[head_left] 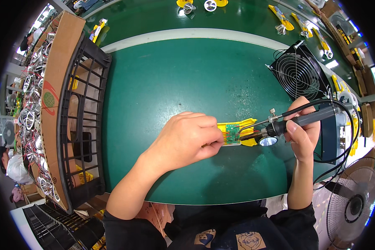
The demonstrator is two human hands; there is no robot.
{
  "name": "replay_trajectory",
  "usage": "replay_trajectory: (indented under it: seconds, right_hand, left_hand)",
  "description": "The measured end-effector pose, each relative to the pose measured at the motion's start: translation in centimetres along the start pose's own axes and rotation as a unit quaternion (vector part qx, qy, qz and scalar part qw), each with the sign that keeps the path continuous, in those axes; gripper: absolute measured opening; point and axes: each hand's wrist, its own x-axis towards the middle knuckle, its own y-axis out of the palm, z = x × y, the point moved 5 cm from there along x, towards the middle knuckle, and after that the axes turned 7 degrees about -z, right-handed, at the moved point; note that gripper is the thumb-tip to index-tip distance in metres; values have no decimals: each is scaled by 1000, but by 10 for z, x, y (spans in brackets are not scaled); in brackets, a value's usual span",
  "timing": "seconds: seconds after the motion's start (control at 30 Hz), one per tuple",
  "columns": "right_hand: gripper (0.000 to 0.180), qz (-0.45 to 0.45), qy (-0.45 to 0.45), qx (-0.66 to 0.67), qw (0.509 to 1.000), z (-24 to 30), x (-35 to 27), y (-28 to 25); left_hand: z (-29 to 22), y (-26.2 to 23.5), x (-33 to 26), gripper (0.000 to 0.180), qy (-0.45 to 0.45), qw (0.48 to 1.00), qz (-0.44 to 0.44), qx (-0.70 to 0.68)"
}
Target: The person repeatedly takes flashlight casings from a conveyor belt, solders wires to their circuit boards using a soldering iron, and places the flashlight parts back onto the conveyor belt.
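One left hand [189, 135], one right hand [303, 135], one soldering iron [280, 126], one green circuit board [233, 130], one square black fan [297, 73], three yellow lamp parts [281, 16] upper right

Left hand [191, 135] palm-down with curled fingers, tips hidden, right hand [303, 135] in a pinching grip

The left hand [191, 135] covered the left end of the yellow casing [251, 142]; whether the soldering iron [321, 114] touched the green circuit board [232, 134] was too small to tell; the upper edge cut off a yellow lamp [184, 3], the lower edge the black shirt [227, 232].
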Motion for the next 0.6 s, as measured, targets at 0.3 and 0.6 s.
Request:
replay_trajectory:
  seconds: [0.3, 0.6]
  right_hand:
    - [27, 10, -10, 7, 1000, -1, -1, -1]
    - [28, 16, -20, 8, 1000, -2, -1, 0]
  left_hand:
    - [1, 1, 0, 12, -3, 1000, 1, -8]
    - [2, 2, 0, 12, -8, 1000, 7, -5]
